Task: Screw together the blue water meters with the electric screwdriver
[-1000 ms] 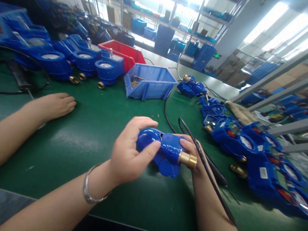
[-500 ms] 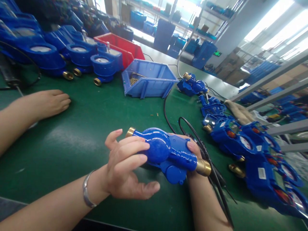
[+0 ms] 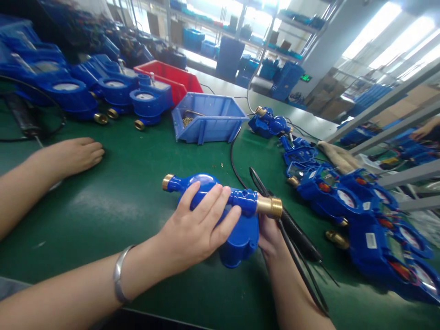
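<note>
A blue water meter [image 3: 240, 233] with brass threaded ends is held in front of me, tilted with its pipe side toward me. My left hand [image 3: 195, 229], with a silver bangle at the wrist, lies across the pipe body with its fingers laid over it; the thumb is hidden. My right hand [image 3: 270, 233] grips the meter from behind at its right end, below the brass fitting. Most of its fingers are out of sight. A black pen-shaped tool [image 3: 302, 238] with a cable rests on the bench beside my right forearm.
Another person's hand [image 3: 75, 156] rests on the green bench at left. Ahead stand a blue bin [image 3: 220, 130] with small brass parts and a red bin [image 3: 161, 68]. Two tiny screws [image 3: 222, 165] lie before them. Several blue meters [image 3: 147, 103] stand left; open-faced meters [image 3: 371, 243] line the right.
My left hand has gone from spread fingers beside the meter to lying over its body. The meter has turned, and its right brass end has moved left and up.
</note>
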